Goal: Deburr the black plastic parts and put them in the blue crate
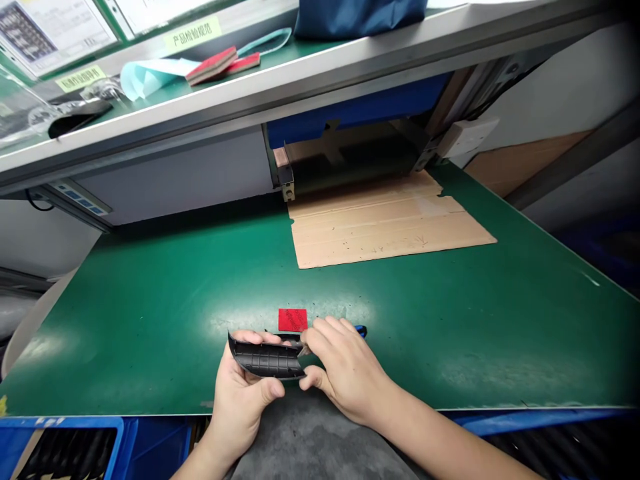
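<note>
A curved black plastic shell (pixel 267 362), with ribs along its hollow inside, is held just above the table's front edge. My left hand (pixel 245 393) is closed round its left end, thumb below and fingers behind. At the right end, my right hand (pixel 345 370) is closed with thumb and fingertips on the shell. A small greyish piece (pixel 303 351) shows by the right fingertips; its kind is unclear. Behind the right hand a blue and black tip (pixel 361 330) sticks out, the rest of it hidden. A red rectangular pad (pixel 293 320) lies just beyond the shell.
A flat cardboard sheet (pixel 385 230) covers part of the green table (pixel 200 280) at the back. Above runs a shelf (pixel 280 83) bearing red pads (pixel 215 65) and a dark blue bag (pixel 360 20). Blue bins (pixel 120 433) with black parts stand below the front edge.
</note>
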A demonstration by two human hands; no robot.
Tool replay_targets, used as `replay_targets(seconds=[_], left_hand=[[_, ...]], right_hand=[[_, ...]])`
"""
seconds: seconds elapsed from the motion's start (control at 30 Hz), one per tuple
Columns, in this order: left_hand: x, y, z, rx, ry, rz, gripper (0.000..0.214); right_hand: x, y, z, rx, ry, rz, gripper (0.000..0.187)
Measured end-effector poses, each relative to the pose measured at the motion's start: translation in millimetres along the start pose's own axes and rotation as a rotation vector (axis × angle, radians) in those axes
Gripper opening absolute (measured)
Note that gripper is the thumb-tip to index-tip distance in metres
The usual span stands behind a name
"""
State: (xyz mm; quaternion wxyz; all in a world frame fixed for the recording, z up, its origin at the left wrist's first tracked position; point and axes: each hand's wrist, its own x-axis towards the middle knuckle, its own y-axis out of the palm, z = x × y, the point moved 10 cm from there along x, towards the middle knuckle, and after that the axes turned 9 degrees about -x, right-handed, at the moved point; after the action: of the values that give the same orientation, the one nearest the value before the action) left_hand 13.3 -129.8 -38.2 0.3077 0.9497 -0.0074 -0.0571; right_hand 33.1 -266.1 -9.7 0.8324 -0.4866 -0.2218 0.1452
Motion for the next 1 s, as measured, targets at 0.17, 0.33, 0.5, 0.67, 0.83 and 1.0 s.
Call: replay_targets(seconds=[0.17,0.33,0.5,0.67,0.83,1.0], left_hand=[[2.3,-5.0,-2.2,0.018,-0.005,-0.002,0.057],[4.7,-5.7,-1.4,0.004,-0.008,0.018,0.054],[5.9,0.5,-4.5,-0.074,0.002,0.035,0.054],[5.9,8.2,-7.1,-0.153,-0.003,0.053,0.05],[4.2,5.2,-6.0,-0.155,-0.005,0.042,0.049],[12.2,-18.5,-6.8,0.0,-0.044,-0.063,0.043]], right_hand=[[3.6,4.2,8.5,-0.167,-0.019,0.036,0.066],[7.3,15.3,10.8,0.033,-0.092,0.182,0.055],[8.1,11.9,9.4,0.486,-0.024,0.126,0.057],[5.4,6.7,14.8,0.49,0.059,-0.013,0.063],[7.9,14.5,20.5,0.541,-0.018,0.057,0.061],[-0.9,30.4,10.6,0.962,-0.024,0.375,0.059]])
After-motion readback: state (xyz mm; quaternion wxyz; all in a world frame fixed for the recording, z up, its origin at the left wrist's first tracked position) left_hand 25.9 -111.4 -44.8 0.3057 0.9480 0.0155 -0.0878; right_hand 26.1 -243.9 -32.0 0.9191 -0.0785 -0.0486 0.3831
